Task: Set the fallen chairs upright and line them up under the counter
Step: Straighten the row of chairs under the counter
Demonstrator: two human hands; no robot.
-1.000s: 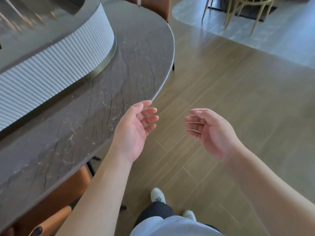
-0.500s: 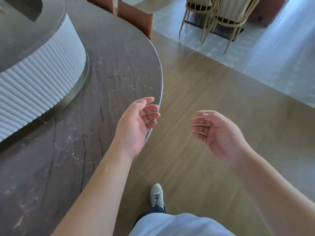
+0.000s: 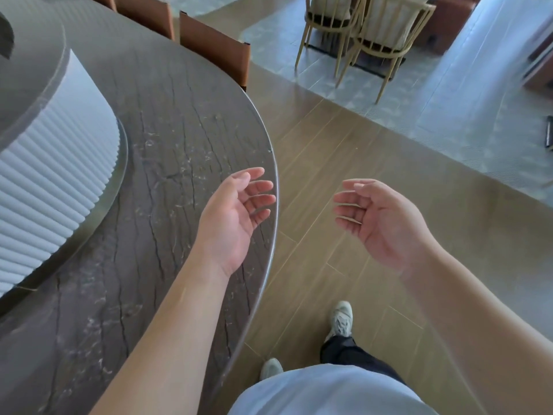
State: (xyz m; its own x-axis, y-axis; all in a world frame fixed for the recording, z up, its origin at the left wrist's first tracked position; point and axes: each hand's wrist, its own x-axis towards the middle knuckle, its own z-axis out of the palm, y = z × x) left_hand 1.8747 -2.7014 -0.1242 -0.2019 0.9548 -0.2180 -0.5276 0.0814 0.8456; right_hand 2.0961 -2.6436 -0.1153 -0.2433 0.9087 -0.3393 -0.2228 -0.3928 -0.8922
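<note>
Evidently, hands: left hand [image 3: 236,217] and right hand [image 3: 386,223] were both empty, fingers loosely curled, palms facing each other.
Chairs: two brown chairs [image 3: 214,44] stood upright, tucked at the counter [image 3: 185,139] far edge; no fallen one showed.
Handling: likely rigid and fairly heavy, smooth-backed; judged best gripped by the backrest top with both hands.
Beyond: pale spindle chairs [image 3: 359,28] stood well apart.
</note>
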